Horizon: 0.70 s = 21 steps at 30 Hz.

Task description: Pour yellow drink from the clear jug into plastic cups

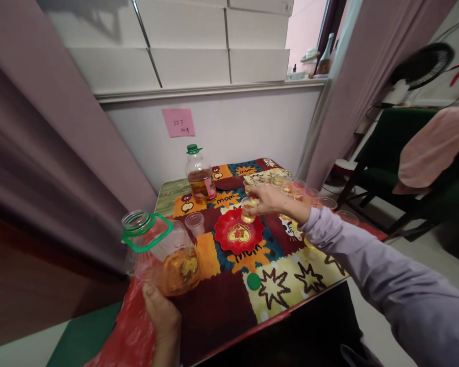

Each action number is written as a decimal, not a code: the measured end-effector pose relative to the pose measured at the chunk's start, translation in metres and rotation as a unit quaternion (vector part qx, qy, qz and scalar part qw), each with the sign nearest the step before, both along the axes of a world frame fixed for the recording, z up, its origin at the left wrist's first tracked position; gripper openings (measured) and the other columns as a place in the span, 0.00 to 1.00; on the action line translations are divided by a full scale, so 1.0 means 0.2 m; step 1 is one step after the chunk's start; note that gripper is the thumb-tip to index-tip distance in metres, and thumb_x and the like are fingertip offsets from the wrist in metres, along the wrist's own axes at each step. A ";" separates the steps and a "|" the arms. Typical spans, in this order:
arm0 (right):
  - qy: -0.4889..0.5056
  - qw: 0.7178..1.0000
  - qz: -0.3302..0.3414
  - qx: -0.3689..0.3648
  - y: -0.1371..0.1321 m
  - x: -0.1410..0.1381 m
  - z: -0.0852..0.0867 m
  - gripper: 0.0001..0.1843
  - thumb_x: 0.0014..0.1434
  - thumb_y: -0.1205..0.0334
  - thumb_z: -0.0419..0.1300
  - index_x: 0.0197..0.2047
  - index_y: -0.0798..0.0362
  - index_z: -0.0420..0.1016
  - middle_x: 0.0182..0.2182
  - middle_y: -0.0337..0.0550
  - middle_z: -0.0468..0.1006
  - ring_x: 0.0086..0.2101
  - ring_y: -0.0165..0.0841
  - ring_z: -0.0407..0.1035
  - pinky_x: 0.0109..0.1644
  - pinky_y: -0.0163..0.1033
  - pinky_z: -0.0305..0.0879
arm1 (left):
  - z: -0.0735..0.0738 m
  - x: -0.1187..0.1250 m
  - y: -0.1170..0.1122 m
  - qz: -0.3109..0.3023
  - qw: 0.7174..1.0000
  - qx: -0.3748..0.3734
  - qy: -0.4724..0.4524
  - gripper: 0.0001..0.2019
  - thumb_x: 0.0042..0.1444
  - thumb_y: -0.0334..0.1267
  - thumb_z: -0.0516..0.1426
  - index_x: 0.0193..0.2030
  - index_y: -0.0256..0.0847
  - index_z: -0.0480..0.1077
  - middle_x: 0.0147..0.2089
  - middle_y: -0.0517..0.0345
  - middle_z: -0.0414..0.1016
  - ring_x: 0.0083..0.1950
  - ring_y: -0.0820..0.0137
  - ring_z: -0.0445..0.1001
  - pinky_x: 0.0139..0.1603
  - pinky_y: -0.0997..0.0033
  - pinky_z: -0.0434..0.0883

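Observation:
My left hand (162, 313) grips the lower side of a clear plastic jug (137, 265) with a green handle ring. The jug is tilted, its mouth uncapped, with amber liquid low inside; most of my left fingers are hidden behind it. My right hand (270, 199) is closed on a small clear plastic cup (248, 214) of pale yellow liquid, over the far rim of a red scalloped plate (222, 239). Close to the jug stands another clear plastic cup (195, 222). A green cap (253, 281) lies on the tablecloth nearer to me.
A second jug (199, 178) with a green cap stands at the table's back left. Several plastic cups (299, 186) line the table's far right side. The patterned tablecloth (222, 311) reaches the front edge. To the right is a dark green chair (386, 137) with a pink cloth.

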State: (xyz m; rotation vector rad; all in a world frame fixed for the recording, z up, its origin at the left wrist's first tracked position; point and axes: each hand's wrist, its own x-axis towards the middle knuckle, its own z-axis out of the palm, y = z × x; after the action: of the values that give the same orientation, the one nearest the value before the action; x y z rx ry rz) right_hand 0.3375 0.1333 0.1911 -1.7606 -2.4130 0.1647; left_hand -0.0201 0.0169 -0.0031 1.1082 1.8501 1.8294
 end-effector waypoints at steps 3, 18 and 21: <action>-0.020 1.000 -0.008 -0.001 0.02 0.16 0.06 0.31 0.56 0.39 0.69 0.53 0.53 0.80 0.44 0.51 0.85 0.44 0.47 0.78 0.52 0.48 0.66 | 0.02 0.01 0.00 0.009 1.000 0.006 -0.003 0.34 0.70 0.61 0.42 0.58 0.34 0.75 0.57 0.40 0.79 0.63 0.47 0.76 0.69 0.46 0.69; -0.104 0.994 -0.028 0.016 0.03 0.42 -0.35 0.27 0.51 0.44 0.73 0.47 0.54 0.82 0.48 0.55 0.83 0.55 0.55 0.72 0.70 0.76 0.36 | 0.04 0.04 0.00 0.015 1.000 0.015 0.002 0.37 0.71 0.61 0.40 0.61 0.31 0.75 0.61 0.40 0.78 0.66 0.48 0.74 0.72 0.47 0.65; -0.104 0.994 -0.026 0.030 0.04 0.44 -0.37 0.29 0.50 0.42 0.73 0.46 0.56 0.81 0.48 0.57 0.82 0.57 0.56 0.70 0.71 0.77 0.33 | 0.03 0.03 0.00 0.016 1.000 0.008 0.010 0.37 0.71 0.61 0.41 0.62 0.31 0.75 0.62 0.40 0.78 0.68 0.48 0.72 0.74 0.45 0.63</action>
State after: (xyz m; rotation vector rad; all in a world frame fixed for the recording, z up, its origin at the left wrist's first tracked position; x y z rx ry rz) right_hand 0.4255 0.1414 0.1171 -1.8979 -2.4773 -0.1017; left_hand -0.0138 0.0168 0.0038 1.1117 1.8783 1.8613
